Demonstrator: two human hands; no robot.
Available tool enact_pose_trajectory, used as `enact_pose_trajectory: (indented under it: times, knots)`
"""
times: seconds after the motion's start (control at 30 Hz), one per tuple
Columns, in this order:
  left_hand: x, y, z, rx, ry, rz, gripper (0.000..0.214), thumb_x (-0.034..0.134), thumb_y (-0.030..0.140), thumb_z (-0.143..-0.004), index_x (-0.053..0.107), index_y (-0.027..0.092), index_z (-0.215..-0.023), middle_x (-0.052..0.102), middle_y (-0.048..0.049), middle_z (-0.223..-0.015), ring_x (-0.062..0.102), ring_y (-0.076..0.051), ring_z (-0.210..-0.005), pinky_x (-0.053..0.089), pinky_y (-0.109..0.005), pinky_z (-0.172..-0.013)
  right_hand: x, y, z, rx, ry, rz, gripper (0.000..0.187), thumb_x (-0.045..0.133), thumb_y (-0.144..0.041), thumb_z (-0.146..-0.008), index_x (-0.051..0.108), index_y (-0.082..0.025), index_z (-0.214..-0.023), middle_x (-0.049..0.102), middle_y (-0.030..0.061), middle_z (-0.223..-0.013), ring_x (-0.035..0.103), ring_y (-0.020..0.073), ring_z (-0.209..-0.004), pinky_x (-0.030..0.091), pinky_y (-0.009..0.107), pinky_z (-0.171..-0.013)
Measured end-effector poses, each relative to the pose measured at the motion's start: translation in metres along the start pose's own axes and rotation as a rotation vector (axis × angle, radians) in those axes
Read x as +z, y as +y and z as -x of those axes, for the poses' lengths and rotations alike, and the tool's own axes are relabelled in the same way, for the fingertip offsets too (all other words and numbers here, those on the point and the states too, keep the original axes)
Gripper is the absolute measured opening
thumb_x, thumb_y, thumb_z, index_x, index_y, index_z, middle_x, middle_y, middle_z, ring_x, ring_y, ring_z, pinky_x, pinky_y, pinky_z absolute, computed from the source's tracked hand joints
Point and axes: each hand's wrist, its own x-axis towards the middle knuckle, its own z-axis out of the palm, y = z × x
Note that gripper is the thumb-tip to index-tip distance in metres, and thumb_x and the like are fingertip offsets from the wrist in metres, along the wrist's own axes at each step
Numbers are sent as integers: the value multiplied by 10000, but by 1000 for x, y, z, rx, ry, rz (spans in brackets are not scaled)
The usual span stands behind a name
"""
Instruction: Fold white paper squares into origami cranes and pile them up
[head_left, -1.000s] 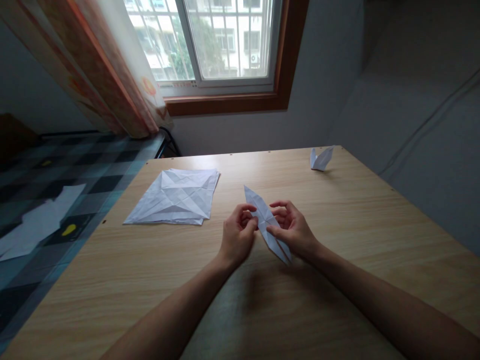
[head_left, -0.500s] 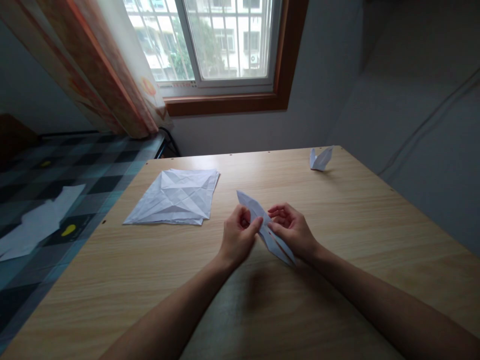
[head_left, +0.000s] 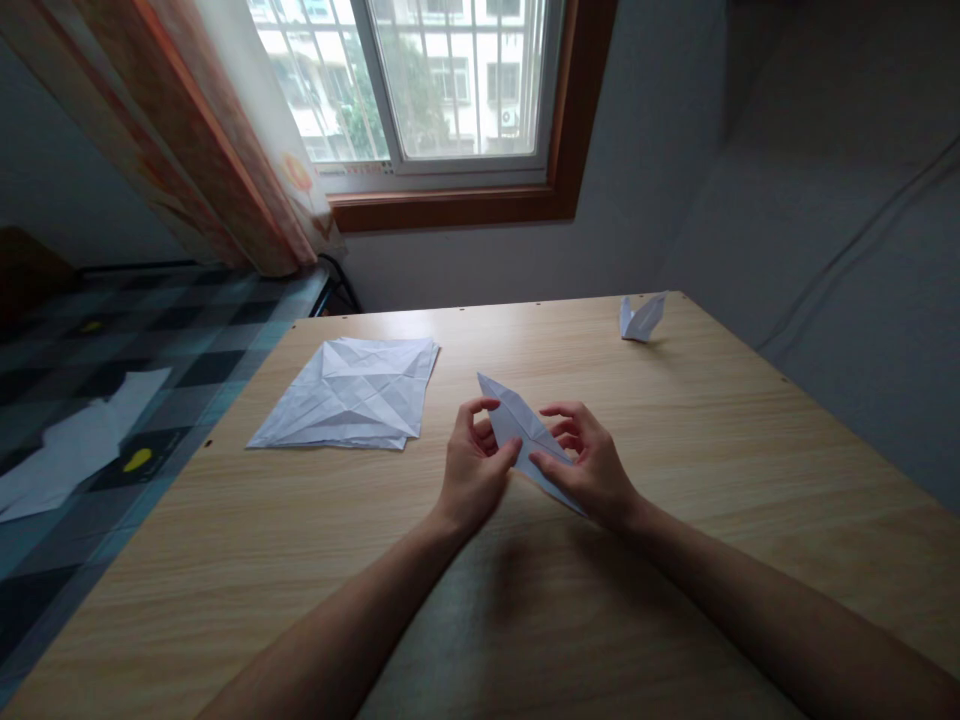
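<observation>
A long, narrow folded white paper piece [head_left: 517,425] is held just above the wooden table [head_left: 675,440], pointing up-left and down-right. My left hand [head_left: 474,470] pinches its left edge near the middle with thumb and fingers. My right hand [head_left: 589,465] grips the right side, fingers curled over the lower half. Both hands are closed on the paper, and its lower tip is partly hidden behind my right hand.
A creased, unfolded white sheet stack [head_left: 352,392] lies on the table to the left. A small folded paper figure [head_left: 641,318] stands at the far right corner. Left of the table is a checkered bed [head_left: 97,370] with white papers. A window and curtain are behind.
The folded paper has tilted and shifted slightly between my hands. My fingers have re-gripped it, and the upper flap shows broader now. The arms have barely moved.
</observation>
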Motion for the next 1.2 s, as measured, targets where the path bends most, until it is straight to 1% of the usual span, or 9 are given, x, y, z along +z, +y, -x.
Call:
enact_pose_trajectory:
  times: [0.07,0.17,0.27,0.4,0.57,0.73,0.87,1.0,1.2]
  knots:
    - [1,0,1,15,-4,-32,492,721,183,-675,437,212,-1075,698,-3,-813,678,-149,-704,517,-234,-626,-1,-2,1,-140,58,155,336,711,-233,-767,579,-254,-1075,619,50,-1028,628,180,-768,550,323,-634]
    - [2,1,3,36,-17,-71,464,705,177,-687,460,206,-1079,704,-14,-820,679,-150,-711,503,-221,-616,-2,-2,2,-288,53,331,198,617,-195,-844,599,-249,-1033,644,65,-991,638,205,-809,555,350,-687]
    - [2,1,3,46,-29,-82,450,701,177,-695,477,201,-1084,701,-15,-822,665,-138,-694,497,-220,-620,-3,-2,2,-384,31,453,181,565,-158,-869,606,-236,-1027,666,83,-954,648,236,-877,552,384,-763]
    - [1,-1,4,87,-54,-142,447,694,171,-714,489,191,-1111,696,-27,-830,651,-132,-690,487,-219,-624,-4,-4,1,-459,84,569,157,598,-214,-867,601,-229,-1024,672,101,-961,650,261,-909,548,414,-806]
    - [0,-2,9,158,-68,-256,425,680,180,-743,507,187,-1131,692,-32,-823,642,-133,-689,489,-227,-638,-4,-4,1,-490,91,620,164,601,-227,-867,587,-210,-1029,686,112,-948,662,261,-894,555,401,-787]
    - [0,-1,9,192,-94,-263,411,658,172,-761,505,182,-1142,687,-27,-826,641,-130,-685,498,-229,-644,-3,-1,2,-471,88,589,169,548,-170,-871,589,-207,-1031,716,86,-924,685,235,-843,560,373,-759]
    - [-1,-3,8,223,-100,-287,406,643,166,-774,501,182,-1154,668,-5,-780,619,-119,-641,487,-221,-614,-2,-2,1,-532,129,597,163,532,-155,-874,598,-188,-1020,725,78,-889,693,226,-803,564,362,-736]
    - [-3,-5,11,323,-72,-434,395,645,155,-780,528,198,-1155,655,14,-738,607,-118,-638,475,-220,-622,-3,-6,1,-540,129,628,194,577,-181,-832,598,-171,-1025,713,104,-916,684,254,-834,568,390,-751]
    - [-5,-7,13,399,-57,-477,411,650,155,-784,536,203,-1176,667,10,-765,613,-116,-666,480,-221,-656,-4,-7,1,-532,102,523,269,563,-117,-788,615,-177,-1045,701,93,-928,671,220,-817,576,345,-719]
